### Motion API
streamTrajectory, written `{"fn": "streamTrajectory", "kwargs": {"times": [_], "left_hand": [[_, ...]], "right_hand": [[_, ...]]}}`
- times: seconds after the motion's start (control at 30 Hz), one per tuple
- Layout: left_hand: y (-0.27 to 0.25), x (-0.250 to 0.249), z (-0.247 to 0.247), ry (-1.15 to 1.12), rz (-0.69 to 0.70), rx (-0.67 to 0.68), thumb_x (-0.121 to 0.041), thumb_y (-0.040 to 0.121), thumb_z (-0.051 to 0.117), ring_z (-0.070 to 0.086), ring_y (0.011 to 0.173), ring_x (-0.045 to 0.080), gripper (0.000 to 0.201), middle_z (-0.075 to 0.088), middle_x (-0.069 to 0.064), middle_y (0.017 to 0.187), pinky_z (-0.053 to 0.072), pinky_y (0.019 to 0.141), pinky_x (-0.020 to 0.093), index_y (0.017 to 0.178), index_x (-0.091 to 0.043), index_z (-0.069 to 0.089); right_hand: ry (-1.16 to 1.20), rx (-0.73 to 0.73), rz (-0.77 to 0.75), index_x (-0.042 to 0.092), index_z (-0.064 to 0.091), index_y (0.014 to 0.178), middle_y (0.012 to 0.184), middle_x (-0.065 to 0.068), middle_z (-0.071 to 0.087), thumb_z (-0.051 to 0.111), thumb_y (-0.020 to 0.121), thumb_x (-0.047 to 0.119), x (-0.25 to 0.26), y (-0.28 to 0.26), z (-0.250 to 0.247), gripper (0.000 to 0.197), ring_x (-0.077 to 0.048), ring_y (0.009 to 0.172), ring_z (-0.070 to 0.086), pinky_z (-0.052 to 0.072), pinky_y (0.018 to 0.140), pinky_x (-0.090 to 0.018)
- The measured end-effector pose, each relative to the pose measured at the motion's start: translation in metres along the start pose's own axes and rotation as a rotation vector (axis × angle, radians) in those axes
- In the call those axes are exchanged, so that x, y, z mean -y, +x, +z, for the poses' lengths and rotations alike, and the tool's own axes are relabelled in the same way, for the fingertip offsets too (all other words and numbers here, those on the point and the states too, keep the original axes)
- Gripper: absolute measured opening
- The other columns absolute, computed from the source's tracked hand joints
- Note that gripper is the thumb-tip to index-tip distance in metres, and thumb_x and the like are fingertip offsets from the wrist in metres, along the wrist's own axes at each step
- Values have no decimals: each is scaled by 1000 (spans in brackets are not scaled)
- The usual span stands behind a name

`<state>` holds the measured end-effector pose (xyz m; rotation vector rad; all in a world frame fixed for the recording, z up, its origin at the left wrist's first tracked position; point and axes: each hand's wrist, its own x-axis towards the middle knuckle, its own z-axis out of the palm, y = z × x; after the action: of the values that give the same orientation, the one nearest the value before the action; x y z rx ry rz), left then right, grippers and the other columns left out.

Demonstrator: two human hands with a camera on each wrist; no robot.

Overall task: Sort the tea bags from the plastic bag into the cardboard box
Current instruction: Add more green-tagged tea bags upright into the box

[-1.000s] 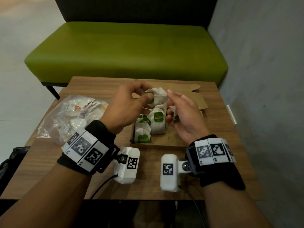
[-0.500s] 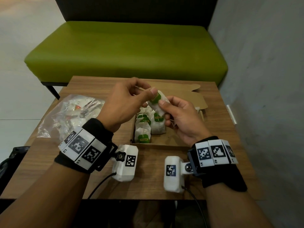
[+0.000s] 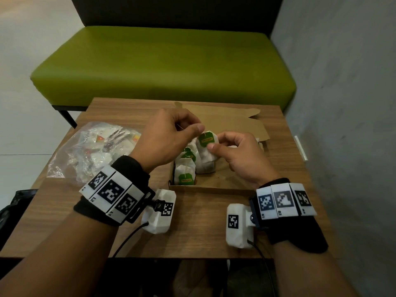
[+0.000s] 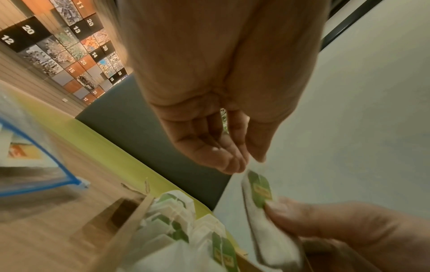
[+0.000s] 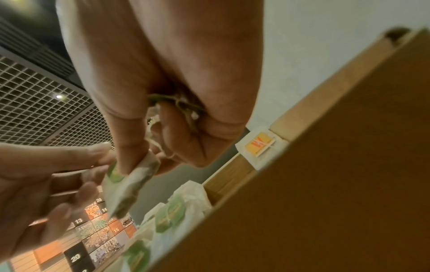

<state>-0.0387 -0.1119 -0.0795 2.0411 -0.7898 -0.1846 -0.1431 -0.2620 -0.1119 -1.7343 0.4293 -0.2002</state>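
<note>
A white tea bag with a green tag (image 3: 206,146) stands upright over the open cardboard box (image 3: 214,187), beside a row of several like bags (image 3: 185,174). My left hand (image 3: 198,129) pinches its top edge, and my right hand (image 3: 214,144) pinches its side under the tag with the thumb. In the left wrist view the tea bag (image 4: 263,211) hangs below my left fingertips (image 4: 232,163). In the right wrist view the tea bag (image 5: 130,184) is pinched, and a second green tag with string (image 5: 174,104) is tucked in my curled right palm.
The clear plastic bag (image 3: 96,151) with more tea bags lies on the wooden table (image 3: 203,236) to the left of the box. The box lid (image 3: 231,121) lies open at the back. An orange-tagged tea bag (image 5: 258,145) lies by the box wall. A green bench (image 3: 162,65) stands beyond.
The tea bag came down from above the box to stand beside the row. My right thumb and finger have taken hold of it alongside my left hand.
</note>
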Motion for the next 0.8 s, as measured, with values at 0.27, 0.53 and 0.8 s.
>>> {"fn": "streamTrajectory", "kwargs": {"times": [0.27, 0.53, 0.8], "left_hand": [[3, 37, -8, 232, -286, 34, -30, 86, 74, 65, 83, 19, 20, 65, -1, 92, 59, 72, 40, 99, -17, 64], [2, 38, 2, 135, -377, 88, -14, 83, 77, 68, 84, 25, 19, 68, 4, 93, 61, 76, 46, 96, -17, 62], [2, 40, 1, 111, -384, 78, -12, 82, 77, 69, 83, 26, 18, 68, 4, 89, 61, 75, 47, 89, -17, 62]], "right_hand": [[-215, 110, 251, 17, 69, 89, 66, 2, 68, 73, 91, 17, -10, 0, -5, 4, -7, 48, 57, 44, 47, -23], [-174, 48, 308, 10, 64, 88, 71, -6, 70, 74, 90, 7, -13, 5, 13, 11, -11, 59, 70, 62, 64, -31], [-203, 16, 362, 7, 63, 93, 79, -10, 73, 76, 88, 9, -13, 5, 13, 14, -14, 66, 72, 62, 64, -30]]}}
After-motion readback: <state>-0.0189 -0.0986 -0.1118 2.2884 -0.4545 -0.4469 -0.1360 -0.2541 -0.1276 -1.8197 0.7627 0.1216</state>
